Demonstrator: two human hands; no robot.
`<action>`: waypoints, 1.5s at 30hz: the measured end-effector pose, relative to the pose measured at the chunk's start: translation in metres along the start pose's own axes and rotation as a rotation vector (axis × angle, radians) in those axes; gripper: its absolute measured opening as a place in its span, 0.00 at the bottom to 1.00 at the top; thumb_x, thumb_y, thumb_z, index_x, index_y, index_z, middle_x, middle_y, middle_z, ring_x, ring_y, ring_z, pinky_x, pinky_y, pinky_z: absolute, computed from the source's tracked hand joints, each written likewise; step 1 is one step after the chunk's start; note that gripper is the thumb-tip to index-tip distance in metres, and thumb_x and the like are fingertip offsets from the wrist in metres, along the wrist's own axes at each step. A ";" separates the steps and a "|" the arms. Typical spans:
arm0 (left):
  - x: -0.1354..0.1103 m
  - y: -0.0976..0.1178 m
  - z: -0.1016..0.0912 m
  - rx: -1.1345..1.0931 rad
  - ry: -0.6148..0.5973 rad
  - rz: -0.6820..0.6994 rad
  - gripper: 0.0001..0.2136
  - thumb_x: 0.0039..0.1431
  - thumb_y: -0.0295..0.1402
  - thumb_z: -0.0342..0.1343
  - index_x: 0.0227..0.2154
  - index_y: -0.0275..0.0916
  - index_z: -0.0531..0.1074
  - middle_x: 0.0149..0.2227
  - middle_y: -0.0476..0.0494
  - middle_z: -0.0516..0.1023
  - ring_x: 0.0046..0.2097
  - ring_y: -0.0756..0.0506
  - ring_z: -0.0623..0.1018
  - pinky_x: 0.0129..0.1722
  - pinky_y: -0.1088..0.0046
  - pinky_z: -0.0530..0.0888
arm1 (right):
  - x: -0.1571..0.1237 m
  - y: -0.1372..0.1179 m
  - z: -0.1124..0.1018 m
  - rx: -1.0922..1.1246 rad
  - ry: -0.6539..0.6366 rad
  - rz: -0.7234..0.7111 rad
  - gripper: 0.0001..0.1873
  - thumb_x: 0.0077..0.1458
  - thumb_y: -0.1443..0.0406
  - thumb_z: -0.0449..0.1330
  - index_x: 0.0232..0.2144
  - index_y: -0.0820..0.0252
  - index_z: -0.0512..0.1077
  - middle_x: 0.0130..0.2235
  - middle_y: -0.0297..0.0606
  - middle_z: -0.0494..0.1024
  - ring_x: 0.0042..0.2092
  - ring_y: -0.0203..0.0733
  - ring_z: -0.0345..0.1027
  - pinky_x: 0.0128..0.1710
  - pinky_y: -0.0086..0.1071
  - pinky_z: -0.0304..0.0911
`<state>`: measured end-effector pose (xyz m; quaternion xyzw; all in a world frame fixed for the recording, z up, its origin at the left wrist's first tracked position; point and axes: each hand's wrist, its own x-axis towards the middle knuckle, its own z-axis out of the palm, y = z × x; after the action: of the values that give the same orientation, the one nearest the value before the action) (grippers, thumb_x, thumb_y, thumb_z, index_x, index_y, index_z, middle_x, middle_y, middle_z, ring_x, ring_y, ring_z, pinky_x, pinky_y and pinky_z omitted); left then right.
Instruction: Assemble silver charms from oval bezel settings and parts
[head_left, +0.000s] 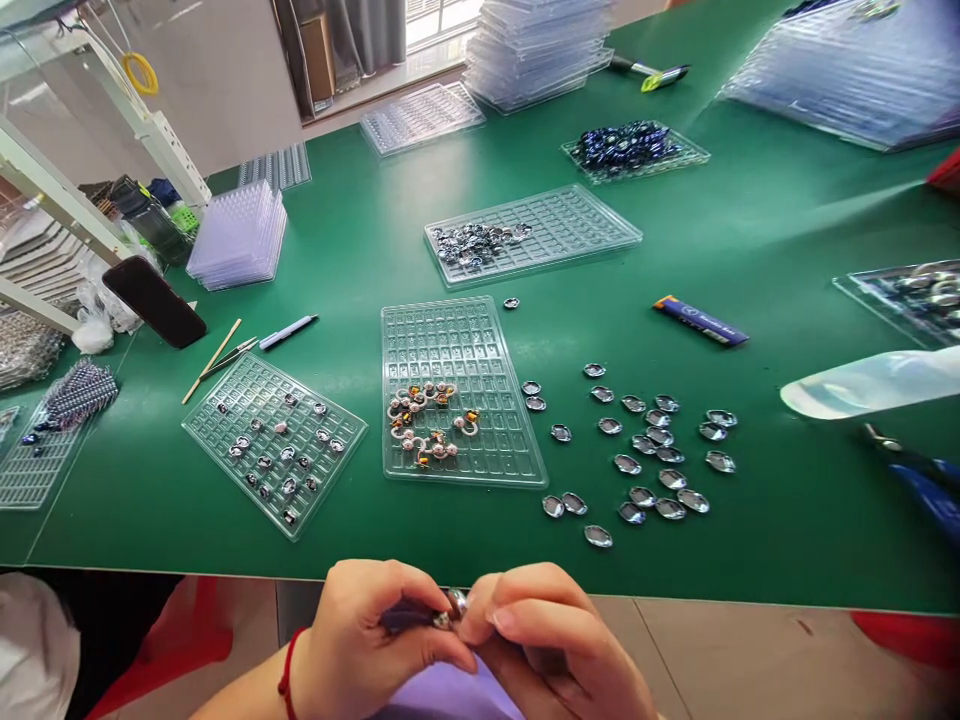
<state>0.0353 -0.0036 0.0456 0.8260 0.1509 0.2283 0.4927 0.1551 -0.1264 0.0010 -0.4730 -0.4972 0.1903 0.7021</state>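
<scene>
At the table's near edge, my left hand [382, 625] and my right hand [544, 630] meet with fingers pinched together. Between them is a small shiny metallic piece [456, 600], gripped by the left thumb and forefinger and touched by the right fingertips; its exact kind is mostly hidden. Beyond my right hand, several oval faceted silvery gems [671, 480] lie loose on the green table [465, 530]. A clear grid tray [465, 340] just ahead holds small white ring-like pieces [427, 420] with orange bits. Another clear tray [274, 480], left of it, carries scattered small dark gems.
Farther back sit a tray of dark pieces [480, 245], a heap of blue-black beads [626, 148] and stacked clear trays [536, 50]. A phone [154, 300] and a pen [289, 332] lie left. Right are a blue tube [701, 320] and blue-handled pliers [919, 480].
</scene>
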 end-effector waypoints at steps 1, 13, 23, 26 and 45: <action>-0.001 0.000 0.000 0.007 0.002 0.007 0.12 0.51 0.39 0.67 0.27 0.37 0.74 0.23 0.47 0.83 0.22 0.52 0.78 0.24 0.85 0.72 | 0.001 -0.001 -0.001 -0.002 0.013 0.002 0.25 0.57 0.81 0.53 0.50 0.50 0.65 0.37 0.36 0.69 0.36 0.37 0.73 0.35 0.33 0.76; -0.007 -0.009 -0.002 0.132 -0.017 0.142 0.09 0.56 0.38 0.63 0.33 0.38 0.72 0.26 0.46 0.82 0.26 0.49 0.81 0.29 0.80 0.75 | -0.021 0.008 -0.011 -0.107 0.275 0.375 0.02 0.59 0.64 0.61 0.36 0.54 0.75 0.23 0.31 0.69 0.20 0.30 0.59 0.19 0.22 0.57; -0.004 -0.006 -0.003 0.088 -0.062 0.159 0.05 0.61 0.34 0.59 0.33 0.39 0.71 0.24 0.47 0.82 0.25 0.50 0.80 0.29 0.81 0.74 | 0.007 0.002 -0.017 0.015 -0.211 0.357 0.14 0.63 0.60 0.58 0.50 0.44 0.72 0.36 0.35 0.68 0.37 0.35 0.67 0.36 0.25 0.68; -0.003 -0.007 -0.003 0.090 -0.085 0.182 0.05 0.60 0.33 0.60 0.34 0.38 0.71 0.24 0.46 0.81 0.25 0.50 0.80 0.29 0.79 0.74 | 0.006 0.001 -0.016 0.026 -0.255 0.370 0.13 0.64 0.61 0.55 0.51 0.44 0.70 0.36 0.35 0.68 0.38 0.35 0.66 0.38 0.25 0.66; -0.009 -0.008 -0.004 0.236 -0.024 0.333 0.11 0.59 0.21 0.55 0.44 0.35 0.71 0.33 0.39 0.81 0.32 0.47 0.81 0.31 0.75 0.78 | -0.002 0.002 -0.008 0.104 -0.147 0.283 0.20 0.63 0.70 0.54 0.54 0.45 0.70 0.34 0.37 0.69 0.36 0.37 0.67 0.34 0.27 0.69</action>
<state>0.0250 -0.0011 0.0378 0.8943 0.0320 0.2774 0.3497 0.1613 -0.1304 -0.0019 -0.4862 -0.4648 0.3469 0.6536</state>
